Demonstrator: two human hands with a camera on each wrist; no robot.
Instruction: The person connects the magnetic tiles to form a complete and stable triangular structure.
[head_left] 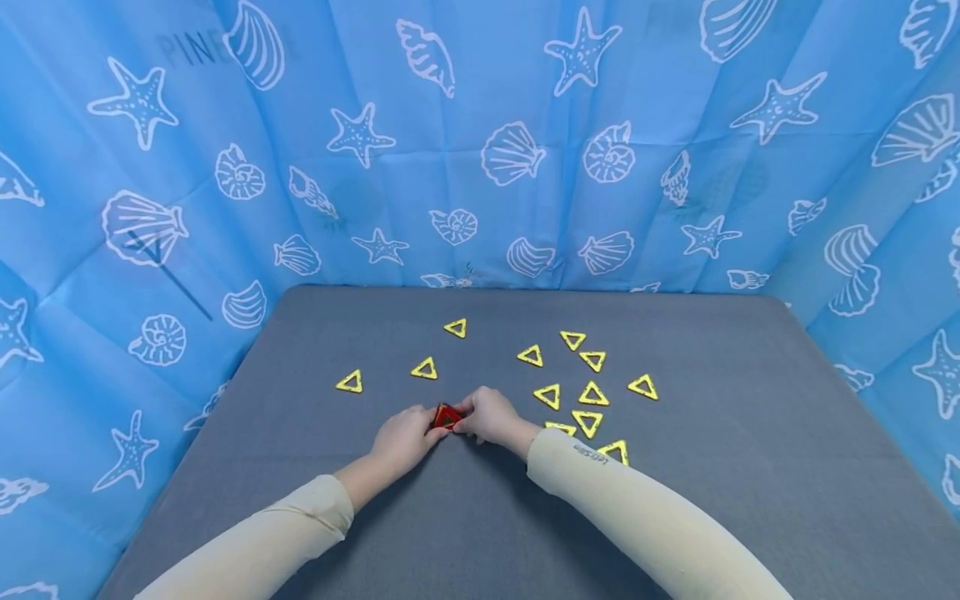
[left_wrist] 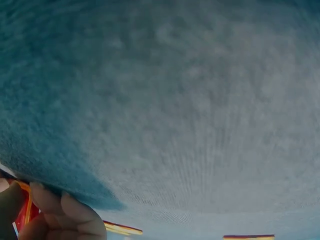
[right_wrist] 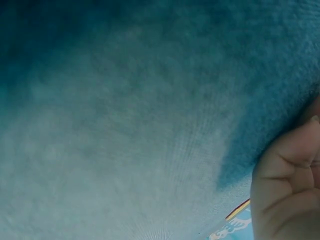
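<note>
In the head view, a small red triangular piece with some yellow showing is held between both hands near the middle of the table. My left hand pinches its left side, thumb toward the front. On the other side my right hand grips it with thumb and fingers. The left wrist view catches red and orange-yellow edges of the piece between the left fingers. Only part of the right hand appears in the right wrist view, where the piece is out of sight.
Several yellow triangular frames lie flat on the grey table. One frame is left of the hands, another farther back. A group, including one frame, spreads to the right, partly behind the right sleeve. A blue curtain borders the table.
</note>
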